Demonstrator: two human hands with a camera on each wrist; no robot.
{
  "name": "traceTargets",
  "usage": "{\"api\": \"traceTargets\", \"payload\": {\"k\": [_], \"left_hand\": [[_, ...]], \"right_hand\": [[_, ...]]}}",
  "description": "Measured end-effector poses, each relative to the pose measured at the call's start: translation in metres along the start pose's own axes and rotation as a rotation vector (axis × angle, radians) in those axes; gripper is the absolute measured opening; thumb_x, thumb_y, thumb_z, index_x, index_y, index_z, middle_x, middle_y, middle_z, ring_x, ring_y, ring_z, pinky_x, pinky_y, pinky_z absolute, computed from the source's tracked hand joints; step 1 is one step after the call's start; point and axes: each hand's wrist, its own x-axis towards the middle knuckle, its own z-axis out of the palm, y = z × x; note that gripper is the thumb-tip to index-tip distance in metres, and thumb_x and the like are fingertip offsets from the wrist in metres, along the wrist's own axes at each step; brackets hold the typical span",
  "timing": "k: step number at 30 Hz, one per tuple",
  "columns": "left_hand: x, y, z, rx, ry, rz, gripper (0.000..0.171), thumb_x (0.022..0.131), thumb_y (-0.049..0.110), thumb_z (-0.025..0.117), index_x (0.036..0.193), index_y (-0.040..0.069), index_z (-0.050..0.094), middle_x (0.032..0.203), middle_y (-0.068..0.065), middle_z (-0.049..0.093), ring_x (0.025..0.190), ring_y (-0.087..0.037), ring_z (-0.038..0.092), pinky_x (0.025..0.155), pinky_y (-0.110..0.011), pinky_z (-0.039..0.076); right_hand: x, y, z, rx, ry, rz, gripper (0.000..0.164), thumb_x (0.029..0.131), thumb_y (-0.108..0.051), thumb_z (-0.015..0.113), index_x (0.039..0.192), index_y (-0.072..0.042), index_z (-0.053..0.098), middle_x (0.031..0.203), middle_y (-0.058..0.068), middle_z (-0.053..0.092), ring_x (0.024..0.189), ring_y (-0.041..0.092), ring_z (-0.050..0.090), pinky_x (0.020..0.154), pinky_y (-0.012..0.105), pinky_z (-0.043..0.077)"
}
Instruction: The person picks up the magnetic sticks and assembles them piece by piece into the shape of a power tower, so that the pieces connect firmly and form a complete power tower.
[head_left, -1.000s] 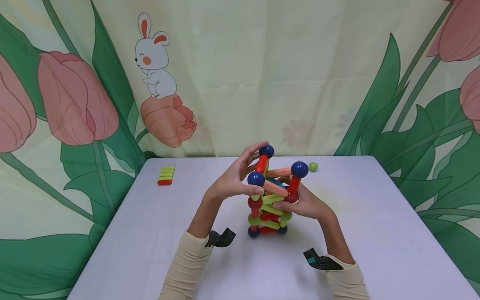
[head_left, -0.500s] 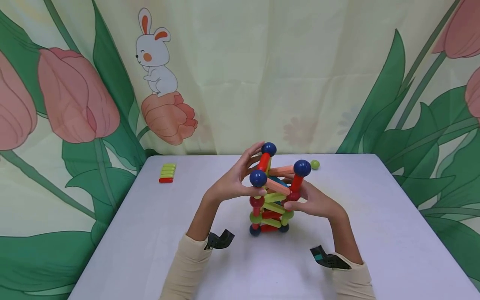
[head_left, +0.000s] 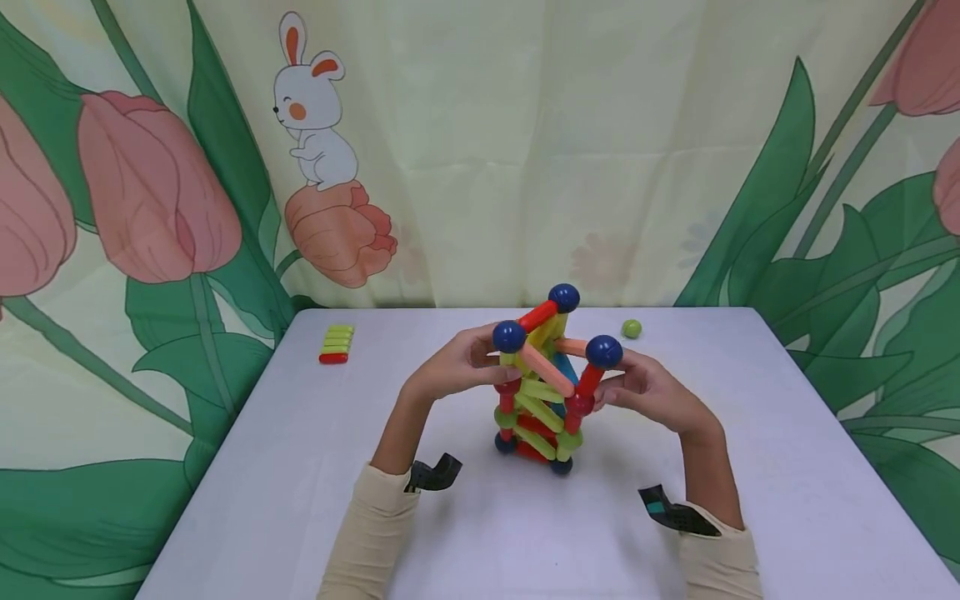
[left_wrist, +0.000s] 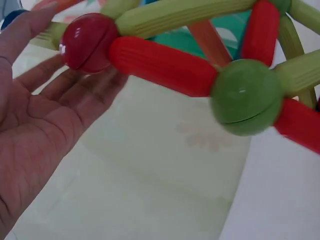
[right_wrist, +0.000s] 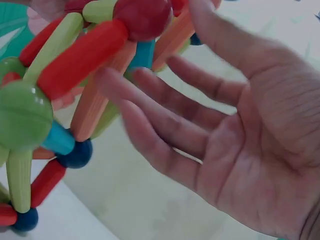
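A tower of magnetic sticks and balls [head_left: 536, 408] stands on the table, with red, yellow-green, orange and blue parts and dark blue balls on top. My left hand [head_left: 465, 362] holds its upper left side, thumb in front near a red ball [left_wrist: 90, 42] and fingers behind. In the left wrist view, those fingers pass behind that ball. My right hand [head_left: 656, 387] is at the tower's right side, its thumb close to another red ball [right_wrist: 143, 17]. In the right wrist view, its loosely bent fingers reach an orange stick [right_wrist: 95, 107]; whether they press on it I cannot tell.
Several short yellow-green sticks [head_left: 339, 340] and a red stick [head_left: 333, 358] lie in a row at the table's back left. A loose green ball [head_left: 632, 328] is near the back edge, behind the right hand. A printed curtain [head_left: 480, 167] hangs behind the table [head_left: 750, 433].
The tower has turned, its top frame and base now standing at another angle. My left hand has come down from the top ball; my right hand has moved right, its grasp loosened.
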Motion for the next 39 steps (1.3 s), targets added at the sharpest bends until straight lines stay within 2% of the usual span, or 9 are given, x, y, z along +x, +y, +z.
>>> {"api": "traceTargets", "payload": {"k": [3, 6, 12, 15, 20, 25, 29, 34, 39], "left_hand": [[-0.004, -0.012, -0.007, -0.001, 0.057, -0.027, 0.043, 0.093, 0.007, 0.064, 0.135, 0.003, 0.054, 0.124, -0.018, 0.061, 0.112, -0.028, 0.063, 0.089, -0.041, 0.056], [-0.008, -0.020, -0.015, 0.063, 0.118, -0.029, 0.041, 0.095, 0.013, 0.064, 0.134, 0.006, 0.056, 0.123, -0.015, 0.064, 0.112, -0.025, 0.064, 0.090, -0.040, 0.056], [-0.024, -0.036, -0.041, 0.311, 0.239, -0.095, 0.040, 0.097, 0.024, 0.062, 0.133, 0.009, 0.058, 0.129, -0.011, 0.063, 0.119, -0.026, 0.062, 0.098, -0.044, 0.052], [-0.042, -0.052, -0.067, 0.552, 0.363, -0.243, 0.042, 0.097, 0.028, 0.062, 0.133, 0.008, 0.057, 0.133, -0.013, 0.060, 0.124, -0.030, 0.057, 0.103, -0.047, 0.047], [-0.086, -0.084, -0.111, 0.933, 0.505, -0.646, 0.050, 0.096, 0.026, 0.061, 0.138, 0.000, 0.049, 0.144, -0.030, 0.039, 0.133, -0.049, 0.035, 0.104, -0.063, 0.039], [-0.123, -0.112, -0.136, 0.930, 0.504, -0.881, 0.063, 0.095, 0.021, 0.059, 0.148, -0.001, 0.031, 0.151, -0.036, 0.012, 0.138, -0.062, 0.008, 0.102, -0.077, 0.025], [-0.135, -0.124, -0.141, 0.880, 0.473, -0.909, 0.061, 0.099, 0.019, 0.055, 0.151, 0.003, 0.027, 0.152, -0.033, 0.010, 0.138, -0.058, 0.013, 0.102, -0.076, 0.027], [-0.135, -0.130, -0.143, 0.931, 0.509, -0.858, 0.054, 0.098, 0.016, 0.055, 0.147, 0.005, 0.035, 0.144, -0.033, 0.021, 0.126, -0.055, 0.032, 0.096, -0.071, 0.035], [-0.132, -0.133, -0.144, 1.013, 0.556, -0.856, 0.050, 0.097, 0.007, 0.054, 0.144, 0.000, 0.037, 0.138, -0.036, 0.024, 0.120, -0.056, 0.034, 0.094, -0.071, 0.037]], "right_hand": [[0.008, 0.006, 0.003, -0.069, 0.167, 0.028, 0.041, 0.095, -0.005, 0.060, 0.134, -0.013, 0.049, 0.115, -0.003, 0.065, 0.099, 0.016, 0.069, 0.085, 0.030, 0.057], [0.019, 0.011, 0.011, -0.129, 0.272, 0.054, 0.055, 0.092, -0.011, 0.067, 0.141, -0.015, 0.042, 0.133, 0.004, 0.055, 0.123, 0.020, 0.056, 0.094, 0.038, 0.054], [0.037, 0.020, 0.028, -0.120, 0.237, 0.055, 0.084, 0.087, -0.025, 0.073, 0.154, -0.027, 0.023, 0.156, 0.014, 0.033, 0.140, 0.042, 0.038, 0.101, 0.062, 0.043], [0.040, 0.023, 0.032, -0.061, 0.211, 0.049, 0.086, 0.086, -0.029, 0.074, 0.154, -0.027, 0.022, 0.153, 0.017, 0.037, 0.136, 0.045, 0.043, 0.100, 0.061, 0.044], [0.040, 0.024, 0.034, -0.053, 0.196, 0.040, 0.086, 0.085, -0.033, 0.075, 0.153, -0.024, 0.024, 0.147, 0.019, 0.045, 0.132, 0.043, 0.047, 0.102, 0.060, 0.043], [0.038, 0.020, 0.035, -0.091, 0.178, 0.056, 0.085, 0.083, -0.033, 0.077, 0.151, -0.024, 0.028, 0.141, 0.018, 0.051, 0.127, 0.041, 0.051, 0.103, 0.066, 0.039], [0.037, 0.017, 0.036, -0.115, 0.181, 0.069, 0.085, 0.083, -0.033, 0.078, 0.150, -0.025, 0.028, 0.140, 0.018, 0.050, 0.126, 0.041, 0.053, 0.102, 0.068, 0.037], [0.035, 0.014, 0.036, -0.134, 0.182, 0.085, 0.085, 0.082, -0.031, 0.078, 0.150, -0.022, 0.028, 0.141, 0.019, 0.049, 0.127, 0.043, 0.052, 0.101, 0.069, 0.038], [0.031, 0.013, 0.032, -0.176, 0.163, 0.101, 0.083, 0.084, -0.028, 0.077, 0.150, -0.021, 0.028, 0.142, 0.018, 0.049, 0.128, 0.043, 0.050, 0.100, 0.065, 0.042]]}}
